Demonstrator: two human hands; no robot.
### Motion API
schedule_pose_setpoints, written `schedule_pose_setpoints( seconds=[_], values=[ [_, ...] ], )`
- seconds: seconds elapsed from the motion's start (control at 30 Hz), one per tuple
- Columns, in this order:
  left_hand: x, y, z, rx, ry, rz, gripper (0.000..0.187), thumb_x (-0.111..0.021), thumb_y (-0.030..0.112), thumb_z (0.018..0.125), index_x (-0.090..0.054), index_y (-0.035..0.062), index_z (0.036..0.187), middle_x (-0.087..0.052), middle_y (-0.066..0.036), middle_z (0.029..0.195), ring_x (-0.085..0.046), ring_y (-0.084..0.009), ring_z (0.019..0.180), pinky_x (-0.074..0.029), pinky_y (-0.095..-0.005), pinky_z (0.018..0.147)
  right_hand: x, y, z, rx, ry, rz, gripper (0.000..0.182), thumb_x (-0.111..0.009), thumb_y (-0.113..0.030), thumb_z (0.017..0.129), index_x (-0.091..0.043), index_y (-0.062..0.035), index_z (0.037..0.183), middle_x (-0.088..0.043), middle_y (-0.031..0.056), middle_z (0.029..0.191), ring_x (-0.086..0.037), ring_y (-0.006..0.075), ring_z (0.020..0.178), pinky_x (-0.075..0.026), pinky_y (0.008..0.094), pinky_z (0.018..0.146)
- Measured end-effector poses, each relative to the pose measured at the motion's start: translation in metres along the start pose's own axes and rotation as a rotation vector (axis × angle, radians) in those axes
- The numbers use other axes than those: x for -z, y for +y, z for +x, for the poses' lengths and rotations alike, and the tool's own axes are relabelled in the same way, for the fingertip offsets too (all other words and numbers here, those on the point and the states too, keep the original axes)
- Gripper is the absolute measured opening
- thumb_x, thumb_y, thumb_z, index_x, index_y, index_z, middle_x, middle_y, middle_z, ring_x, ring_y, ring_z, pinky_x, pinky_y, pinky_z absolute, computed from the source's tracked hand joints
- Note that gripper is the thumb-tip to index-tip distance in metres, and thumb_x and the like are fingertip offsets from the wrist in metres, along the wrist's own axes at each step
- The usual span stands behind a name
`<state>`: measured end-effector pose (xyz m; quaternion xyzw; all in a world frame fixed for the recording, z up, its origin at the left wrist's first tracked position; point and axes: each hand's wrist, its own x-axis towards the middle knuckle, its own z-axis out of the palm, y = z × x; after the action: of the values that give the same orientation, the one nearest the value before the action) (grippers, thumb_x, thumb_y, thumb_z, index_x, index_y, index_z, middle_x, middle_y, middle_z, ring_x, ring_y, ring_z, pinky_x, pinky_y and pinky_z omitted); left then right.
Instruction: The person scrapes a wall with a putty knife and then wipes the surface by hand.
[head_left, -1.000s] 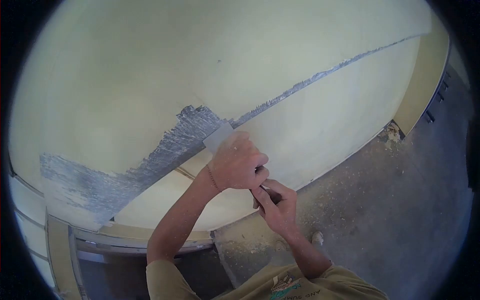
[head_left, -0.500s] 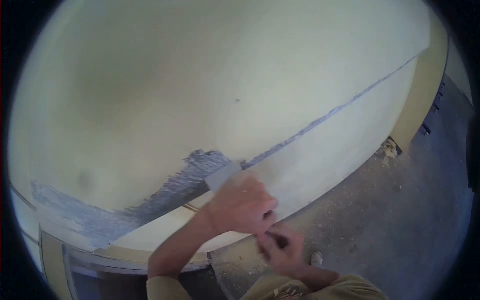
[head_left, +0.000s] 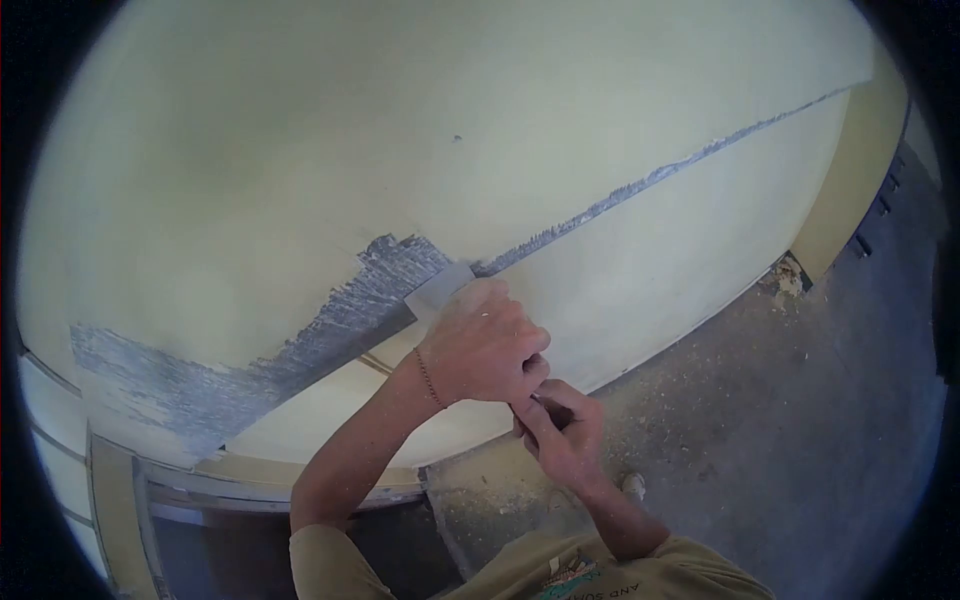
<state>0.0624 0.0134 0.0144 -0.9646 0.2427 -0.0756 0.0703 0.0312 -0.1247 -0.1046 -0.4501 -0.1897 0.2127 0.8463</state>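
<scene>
Scraper on a two-level cream surface, head view. The flat blade of the scraper (head_left: 436, 293) lies against the lower edge of the upper panel (head_left: 600, 110), where a broad grey patch (head_left: 340, 325) narrows to a thin grey strip (head_left: 640, 187). The left hand (head_left: 487, 345), with a chain bracelet (head_left: 430, 380) at the wrist, covers the middle of the tool; its fingers are clenched around the scraper, hiding most of the handle. The right hand (head_left: 565, 435) lies just below it, touching or nearly so, its fingers closed on the handle's rear end, of which only a small part shows. Below the strip, the pale lower panel (head_left: 690, 250) runs down to the grey floor (head_left: 800, 400), which is strewn with light flakes (head_left: 690, 425). A clump of debris (head_left: 789, 274) lies at the foot of a tan upright (head_left: 850, 180) at the right. Above the blade, a small dark mark (head_left: 457, 138) dots the upper panel. At the bottom are a printed khaki shirt (head_left: 680, 575) and a pale shoe (head_left: 634, 486).
</scene>
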Motion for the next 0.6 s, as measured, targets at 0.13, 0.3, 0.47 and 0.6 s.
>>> schedule_pose_setpoints(
  seconds=[0.13, 0.3, 0.47, 0.6],
  values=[
    [0.003, -0.003, 0.001, -0.033, -0.023, 0.04, 0.021, -0.063, 0.022, 0.062, -0.051, 0.0108, 0.049, -0.051, -0.006, 0.046, -0.051, -0.0259, 0.048, -0.039, -0.0373, 0.058, -0.006, -0.009, 0.0, -0.069, 0.015, 0.062, 0.009, -0.06, -0.009, 0.094, -0.062, -0.0004, 0.096, -0.057, 0.0031, 0.062, -0.047, 0.0045, 0.047, -0.031, 0.0201, 0.04],
    [0.034, -0.013, 0.012, 0.101, -0.041, -0.083, 0.019, -0.063, 0.022, 0.063, -0.053, 0.012, 0.05, -0.05, -0.007, 0.046, -0.05, -0.0278, 0.047, -0.04, -0.0397, 0.056, -0.001, -0.025, 0.044, 0.223, -0.045, -0.221, 0.009, -0.06, -0.008, 0.094, -0.06, 0.0008, 0.093, -0.058, 0.0028, 0.063, -0.047, 0.0041, 0.049, -0.033, 0.0201, 0.042],
    [0.058, -0.012, -0.002, 0.021, 0.105, 0.128, 0.02, -0.064, 0.024, 0.061, -0.058, 0.0094, 0.049, -0.052, -0.011, 0.049, -0.052, -0.028, 0.052, -0.04, -0.0405, 0.058, -0.03, -0.035, 0.02, 0.159, -0.083, -0.044, 0.013, -0.062, -0.009, 0.092, -0.061, 0.0032, 0.094, -0.057, 0.0034, 0.063, -0.044, 0.0034, 0.053, -0.036, 0.0229, 0.047],
    [0.007, -0.001, -0.013, 0.01, -0.038, -0.021, 0.021, -0.063, 0.023, 0.063, -0.056, 0.0096, 0.049, -0.051, -0.01, 0.048, -0.05, -0.0275, 0.051, -0.039, -0.04, 0.058, -0.014, 0.002, -0.007, 0.003, -0.048, 0.025, 0.012, -0.06, -0.007, 0.094, -0.059, -0.0007, 0.104, -0.058, 0.0032, 0.064, -0.045, 0.0036, 0.048, -0.032, 0.0202, 0.043]
  ],
)
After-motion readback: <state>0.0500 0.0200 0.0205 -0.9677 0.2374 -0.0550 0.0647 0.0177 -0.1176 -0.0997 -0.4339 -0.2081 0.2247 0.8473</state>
